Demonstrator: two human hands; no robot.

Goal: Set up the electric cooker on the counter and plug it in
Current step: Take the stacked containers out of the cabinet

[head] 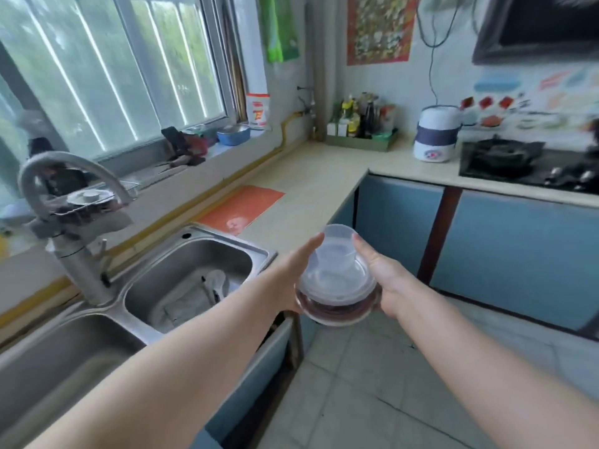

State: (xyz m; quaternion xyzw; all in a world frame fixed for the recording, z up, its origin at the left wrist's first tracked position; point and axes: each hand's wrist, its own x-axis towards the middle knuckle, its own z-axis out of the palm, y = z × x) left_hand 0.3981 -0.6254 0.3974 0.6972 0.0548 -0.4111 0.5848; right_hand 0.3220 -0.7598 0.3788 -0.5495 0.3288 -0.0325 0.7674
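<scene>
Counter (308, 176) with sink (194, 254); electric cooker (437, 134) stands upright on it, far right of the sink.
Just right of the sink, stacked clear bowls (337, 280) are gripped between left hand (291, 273) and right hand (389, 280), fingers wrapped round them.

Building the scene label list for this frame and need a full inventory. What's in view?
electric cooker: 1, white with navy band, on the far counter
cord: 1, dark, hangs down to the cooker from above
gas hob: 1, black, set in the counter right of the cooker
condiment tray: 1, green, bottles inside, counter corner
mat: 1, orange, on the counter beside the sink
sink: 1, steel, two basins, left
faucet: 1, grey, behind the sink
blue bowl: 1, on the windowsill
clear lidded bowl: 1, dark contents, held mid-air, centre
left hand: 1, holds the lidded bowl's left side
right hand: 1, holds its right side
</scene>
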